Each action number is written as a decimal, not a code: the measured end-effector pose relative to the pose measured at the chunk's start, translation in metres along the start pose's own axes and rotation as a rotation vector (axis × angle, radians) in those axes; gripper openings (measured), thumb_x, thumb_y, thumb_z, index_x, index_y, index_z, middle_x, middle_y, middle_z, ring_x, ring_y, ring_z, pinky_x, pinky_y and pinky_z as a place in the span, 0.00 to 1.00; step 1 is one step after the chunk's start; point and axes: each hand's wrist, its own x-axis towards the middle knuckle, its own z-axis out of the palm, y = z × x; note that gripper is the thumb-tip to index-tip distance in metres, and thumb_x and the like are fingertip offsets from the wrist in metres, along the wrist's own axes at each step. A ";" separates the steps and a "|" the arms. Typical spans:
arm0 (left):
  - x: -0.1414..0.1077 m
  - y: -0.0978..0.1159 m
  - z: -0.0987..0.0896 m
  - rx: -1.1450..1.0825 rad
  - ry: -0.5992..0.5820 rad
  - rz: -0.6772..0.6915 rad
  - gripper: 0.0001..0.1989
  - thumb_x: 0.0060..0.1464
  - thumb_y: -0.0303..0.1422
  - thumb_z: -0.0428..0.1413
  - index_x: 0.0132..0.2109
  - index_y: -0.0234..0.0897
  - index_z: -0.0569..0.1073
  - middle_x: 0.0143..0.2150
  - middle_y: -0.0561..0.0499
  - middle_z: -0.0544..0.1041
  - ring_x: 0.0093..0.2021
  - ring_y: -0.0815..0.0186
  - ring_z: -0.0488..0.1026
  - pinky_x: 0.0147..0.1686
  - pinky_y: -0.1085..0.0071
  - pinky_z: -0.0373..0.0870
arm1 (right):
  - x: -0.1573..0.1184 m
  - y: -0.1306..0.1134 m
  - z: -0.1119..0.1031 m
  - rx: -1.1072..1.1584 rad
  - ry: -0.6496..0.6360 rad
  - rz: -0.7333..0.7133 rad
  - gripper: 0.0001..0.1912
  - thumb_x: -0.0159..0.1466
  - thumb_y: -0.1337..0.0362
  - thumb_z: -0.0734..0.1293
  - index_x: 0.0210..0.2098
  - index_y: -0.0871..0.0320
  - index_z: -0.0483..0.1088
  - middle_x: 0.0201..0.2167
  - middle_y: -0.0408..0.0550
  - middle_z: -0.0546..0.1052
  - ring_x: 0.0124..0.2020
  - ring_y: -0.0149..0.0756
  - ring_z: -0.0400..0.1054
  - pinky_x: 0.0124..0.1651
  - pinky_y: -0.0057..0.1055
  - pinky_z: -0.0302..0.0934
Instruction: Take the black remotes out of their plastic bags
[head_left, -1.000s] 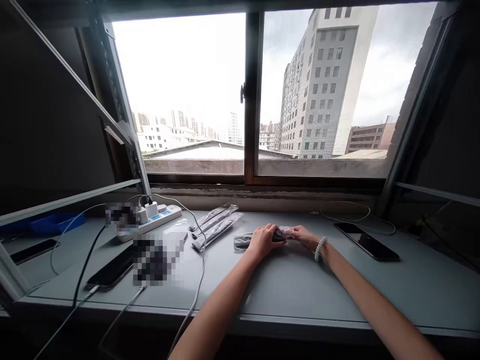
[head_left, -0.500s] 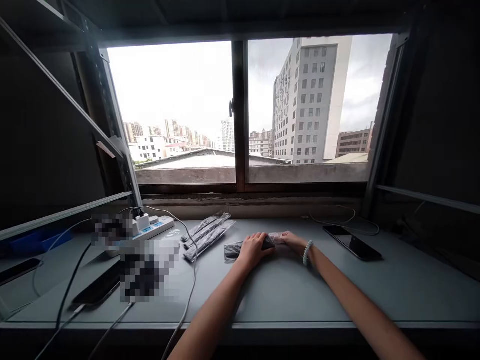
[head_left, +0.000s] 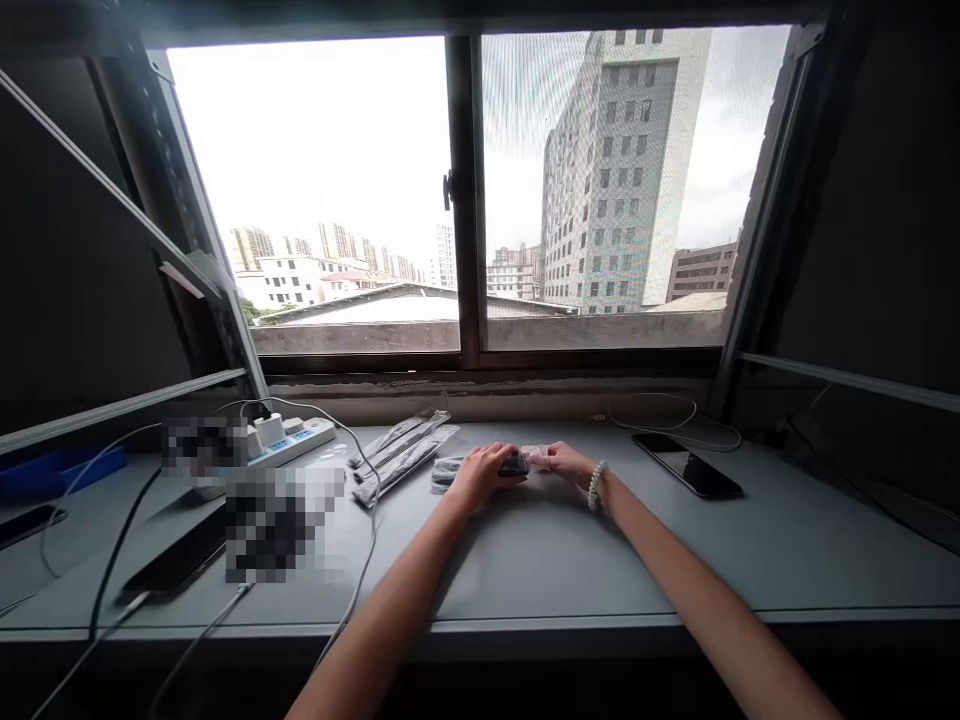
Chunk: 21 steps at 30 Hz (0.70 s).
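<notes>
My left hand (head_left: 484, 474) is closed over a dark item (head_left: 515, 464) near the middle of the table; its kind is not clear. To the left of that hand, a dark piece in a clear plastic sleeve (head_left: 445, 474) sticks out, partly covered by the hand. My right hand (head_left: 568, 464), with a beaded bracelet (head_left: 597, 485) on its wrist, pinches a crumpled clear plastic wrapper (head_left: 537, 456) at the right end of the dark item. Several long dark pieces in clear sleeves (head_left: 405, 455) lie left of my hands.
A phone (head_left: 686, 465) lies to the right, with a white cable (head_left: 675, 428) behind it. On the left are a white power strip (head_left: 300, 440), a dark phone (head_left: 176, 555) on a cable, and a blue tray (head_left: 64, 470). A loose white cable (head_left: 367, 560) crosses the table's front edge (head_left: 555, 622).
The view has shifted, so everything sits higher and further left in the picture. Both hands keep their hold, and the dark item's right end looks slightly tilted up.
</notes>
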 end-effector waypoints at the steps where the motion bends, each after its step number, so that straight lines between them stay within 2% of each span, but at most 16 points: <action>1: 0.001 -0.002 -0.001 0.013 0.014 0.005 0.19 0.51 0.43 0.57 0.49 0.42 0.69 0.42 0.49 0.74 0.41 0.60 0.71 0.45 0.66 0.63 | 0.001 -0.001 0.000 0.001 0.009 0.000 0.22 0.41 0.47 0.73 0.21 0.62 0.72 0.18 0.41 0.66 0.24 0.29 0.57 0.32 0.31 0.52; 8: 0.013 -0.010 -0.012 0.118 0.065 0.042 0.16 0.52 0.36 0.58 0.49 0.45 0.68 0.43 0.52 0.72 0.43 0.62 0.70 0.47 0.68 0.61 | 0.008 -0.005 -0.005 0.040 0.071 -0.011 0.16 0.41 0.53 0.74 0.26 0.57 0.76 0.31 0.48 0.76 0.36 0.37 0.65 0.41 0.33 0.57; 12: 0.014 -0.013 -0.014 0.131 0.083 0.043 0.17 0.51 0.35 0.58 0.49 0.43 0.68 0.43 0.50 0.72 0.45 0.61 0.69 0.47 0.67 0.61 | 0.006 -0.009 -0.008 0.046 0.091 0.011 0.15 0.44 0.54 0.73 0.30 0.55 0.77 0.40 0.48 0.76 0.45 0.41 0.66 0.47 0.35 0.57; 15: 0.012 -0.017 -0.015 0.114 0.098 0.014 0.16 0.51 0.35 0.58 0.48 0.43 0.68 0.43 0.51 0.72 0.45 0.61 0.69 0.47 0.67 0.61 | 0.004 -0.011 -0.011 0.034 0.114 0.016 0.15 0.48 0.53 0.72 0.31 0.56 0.77 0.45 0.50 0.75 0.48 0.43 0.64 0.47 0.37 0.59; 19: 0.010 -0.026 -0.016 0.097 0.136 -0.062 0.15 0.51 0.37 0.59 0.46 0.42 0.68 0.42 0.52 0.72 0.44 0.62 0.69 0.47 0.67 0.62 | 0.003 -0.008 -0.018 0.092 0.303 -0.032 0.16 0.49 0.53 0.71 0.33 0.58 0.76 0.45 0.50 0.74 0.47 0.42 0.65 0.45 0.35 0.63; 21: 0.008 -0.029 -0.016 0.066 0.146 -0.099 0.16 0.51 0.40 0.58 0.46 0.42 0.68 0.42 0.52 0.72 0.43 0.62 0.70 0.45 0.68 0.63 | 0.003 -0.005 -0.025 0.129 0.401 -0.061 0.20 0.51 0.49 0.70 0.36 0.57 0.73 0.43 0.49 0.74 0.45 0.40 0.65 0.43 0.34 0.66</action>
